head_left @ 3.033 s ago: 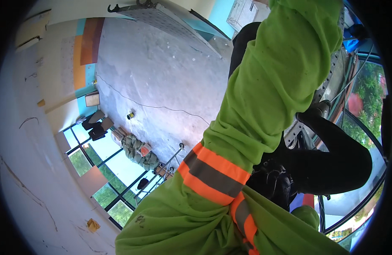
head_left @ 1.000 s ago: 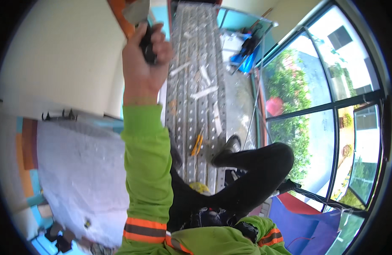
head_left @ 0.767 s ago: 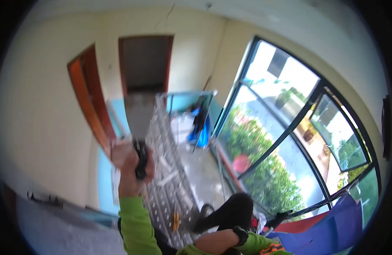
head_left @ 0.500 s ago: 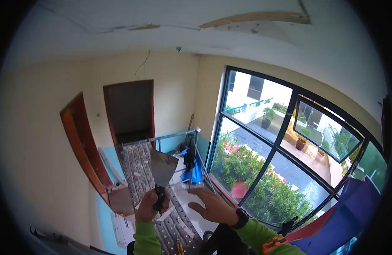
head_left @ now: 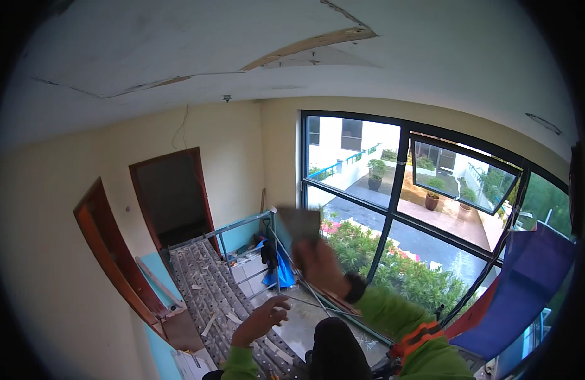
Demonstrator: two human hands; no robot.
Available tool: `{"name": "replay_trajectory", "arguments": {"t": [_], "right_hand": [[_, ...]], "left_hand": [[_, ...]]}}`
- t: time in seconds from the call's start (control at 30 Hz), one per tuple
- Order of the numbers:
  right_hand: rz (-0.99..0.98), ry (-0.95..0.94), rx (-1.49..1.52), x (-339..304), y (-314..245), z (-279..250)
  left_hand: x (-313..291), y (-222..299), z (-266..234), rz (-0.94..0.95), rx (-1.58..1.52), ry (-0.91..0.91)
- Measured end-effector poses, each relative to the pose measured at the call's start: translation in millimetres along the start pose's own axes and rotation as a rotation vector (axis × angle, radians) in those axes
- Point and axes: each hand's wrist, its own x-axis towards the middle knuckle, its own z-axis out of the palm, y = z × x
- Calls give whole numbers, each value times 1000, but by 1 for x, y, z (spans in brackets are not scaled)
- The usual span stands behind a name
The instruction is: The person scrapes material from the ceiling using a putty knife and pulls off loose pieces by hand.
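A wide-bladed putty knife (head_left: 300, 223) is raised in front of the window, smeared by motion. My right hand (head_left: 322, 266) is closed around its handle, which the fingers hide. Lower and to the left, my left hand (head_left: 259, 322) holds nothing, its fingers apart and slightly curled. Beneath that hand lies a perforated metal scaffold platform (head_left: 207, 288) strewn with pale scraps. Overhead, the white ceiling (head_left: 197, 54) has a cracked seam with a strip of bare wood (head_left: 311, 47) showing.
Metal railing (head_left: 232, 221) borders the platform's far end. A blue bag (head_left: 281, 269) sits beyond it near the floor. At right, a dark-framed window (head_left: 394, 215) has one pane tilted out, and a purple sheet (head_left: 520, 291) hangs beside it. Two doorways (head_left: 172, 196) open at left.
The putty knife has passed from my left hand to my right, which has lifted it. My left hand is now free and lower. The view has tilted up toward the ceiling.
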Motion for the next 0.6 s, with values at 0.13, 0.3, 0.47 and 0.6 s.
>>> {"name": "replay_trajectory", "arguments": {"t": [0.13, 0.3, 0.47, 0.6], "right_hand": [[-484, 370, -415, 76, -32, -127], [-862, 621, -915, 104, -137, -217], [-927, 591, -1287, 111, -178, -243], [-933, 561, -1408, 114, -187, -252]], "left_hand": [[-12, -27, -26, -252, 524, 83], [-28, -62, -61, -285, 822, 167], [-30, -50, -58, -301, 827, 249], [-28, -60, -58, -250, 767, 261]]}}
